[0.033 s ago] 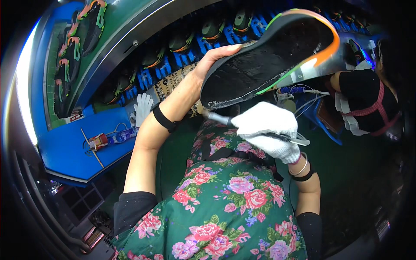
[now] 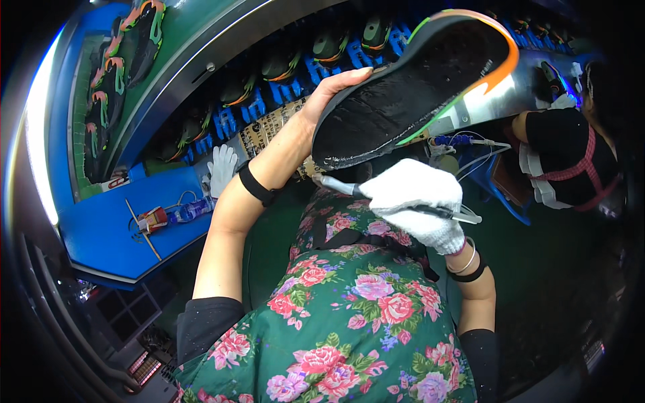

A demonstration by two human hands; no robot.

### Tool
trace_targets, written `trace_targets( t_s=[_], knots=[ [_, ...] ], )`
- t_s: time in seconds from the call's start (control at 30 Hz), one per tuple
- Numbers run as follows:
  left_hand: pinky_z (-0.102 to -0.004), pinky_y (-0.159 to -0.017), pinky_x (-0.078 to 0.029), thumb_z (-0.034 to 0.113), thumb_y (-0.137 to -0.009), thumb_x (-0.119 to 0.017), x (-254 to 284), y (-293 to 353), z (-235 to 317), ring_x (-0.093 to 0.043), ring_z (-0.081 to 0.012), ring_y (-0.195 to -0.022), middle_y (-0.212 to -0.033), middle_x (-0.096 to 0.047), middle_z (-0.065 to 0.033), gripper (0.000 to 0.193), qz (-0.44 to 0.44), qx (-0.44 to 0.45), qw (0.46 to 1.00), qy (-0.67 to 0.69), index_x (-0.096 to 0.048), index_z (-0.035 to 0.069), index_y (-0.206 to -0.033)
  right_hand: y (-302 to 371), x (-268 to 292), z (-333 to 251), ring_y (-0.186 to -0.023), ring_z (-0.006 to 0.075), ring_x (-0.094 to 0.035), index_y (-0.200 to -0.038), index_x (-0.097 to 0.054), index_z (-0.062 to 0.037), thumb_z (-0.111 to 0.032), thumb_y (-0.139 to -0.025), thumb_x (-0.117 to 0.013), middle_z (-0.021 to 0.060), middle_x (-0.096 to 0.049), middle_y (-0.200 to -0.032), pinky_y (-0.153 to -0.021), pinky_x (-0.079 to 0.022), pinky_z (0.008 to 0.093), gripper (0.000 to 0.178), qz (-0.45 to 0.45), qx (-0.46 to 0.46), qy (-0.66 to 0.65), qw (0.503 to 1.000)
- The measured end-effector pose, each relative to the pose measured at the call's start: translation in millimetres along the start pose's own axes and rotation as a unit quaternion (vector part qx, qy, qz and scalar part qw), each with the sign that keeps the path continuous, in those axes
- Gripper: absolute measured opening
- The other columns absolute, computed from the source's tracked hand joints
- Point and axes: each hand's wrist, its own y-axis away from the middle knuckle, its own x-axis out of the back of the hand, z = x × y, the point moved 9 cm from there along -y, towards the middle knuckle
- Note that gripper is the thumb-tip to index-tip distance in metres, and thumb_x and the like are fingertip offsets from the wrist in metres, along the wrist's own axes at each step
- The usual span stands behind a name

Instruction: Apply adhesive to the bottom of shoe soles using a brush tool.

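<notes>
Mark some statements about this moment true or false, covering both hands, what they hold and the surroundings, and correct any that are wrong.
1. The left hand holds a black shoe part. True.
2. The rim of the shoe part is blue all the way round. False: orange and green run along part of it.
3. The right hand holds a slim tool. True.
4. The right hand is bare. False: it wears a white glove.
5. In the picture, a loose pale glove shows to the left of the shoe part. True.
</notes>
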Motion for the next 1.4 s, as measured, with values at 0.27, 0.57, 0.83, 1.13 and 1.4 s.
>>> trace_targets(
  t_s=[0.27,0.57,0.83,1.13,1.4],
  knots=[
    [-0.0477,-0.101,-0.058,0.048,-0.106,-0.050,20.1,0.3,-12.0,-0.073,-0.0318,-0.111,-0.134,-0.067,-0.0215,0.060,0.059,-0.048,0.996,0.035,-0.059,0.001,-0.142,-2.5,29.0,12.7,-0.091,0.0232,-0.076,-0.089,-0.079,-0.0014,0.005,-0.079,-0.080,0.0149,-0.079,-0.097,-0.083,-0.060,0.0338,0.012,0.062,-0.089,-0.036,0.993],
    [-0.0715,-0.096,-0.053,0.060,-0.105,-0.041,5.6,1.6,-66.2,-0.062,-0.0601,-0.117,-0.140,-0.060,-0.0284,0.074,-0.017,0.034,0.991,0.127,-0.047,0.005,-0.153,-48.6,126.2,1.2,-0.090,0.0238,-0.075,-0.101,-0.081,-0.0071,-0.002,-0.085,-0.077,0.0103,-0.079,-0.104,-0.082,-0.059,0.0359,0.018,0.144,0.012,0.309,0.940],
    [-0.0719,-0.098,-0.051,0.068,-0.100,-0.042,32.8,6.3,-19.5,-0.059,-0.0586,-0.121,-0.149,-0.051,-0.0303,0.082,-0.015,-0.010,0.989,0.147,-0.045,0.007,-0.156,-22.9,-9.7,-27.5,-0.095,0.0285,-0.074,-0.106,-0.079,-0.0064,0.004,-0.083,-0.074,0.0133,-0.078,-0.105,-0.083,-0.059,0.0374,0.026,-0.050,0.063,0.145,0.986],
    [-0.0664,-0.104,-0.050,0.067,-0.100,-0.042,17.7,32.7,13.9,-0.058,-0.0514,-0.129,-0.156,-0.043,-0.0319,0.088,-0.008,-0.141,0.989,0.049,-0.033,0.004,-0.161,-12.9,-11.7,34.6,-0.093,0.0255,-0.076,-0.098,-0.078,0.0052,0.005,-0.081,-0.078,0.0178,-0.077,-0.104,-0.085,-0.061,0.0336,0.017,0.036,-0.265,-0.223,0.937],
    [-0.0637,-0.094,-0.059,0.076,-0.085,-0.067,-96.1,105.7,141.9,-0.060,-0.0552,-0.121,-0.155,-0.037,-0.0340,0.114,-0.297,-0.286,0.900,-0.142,-0.027,0.002,-0.162,16.7,34.1,64.2,-0.081,0.0252,-0.074,-0.096,-0.074,0.0063,0.009,-0.077,-0.071,0.0260,-0.075,-0.105,-0.069,-0.064,0.0325,0.020,0.239,-0.192,-0.344,0.888]
  ],
)
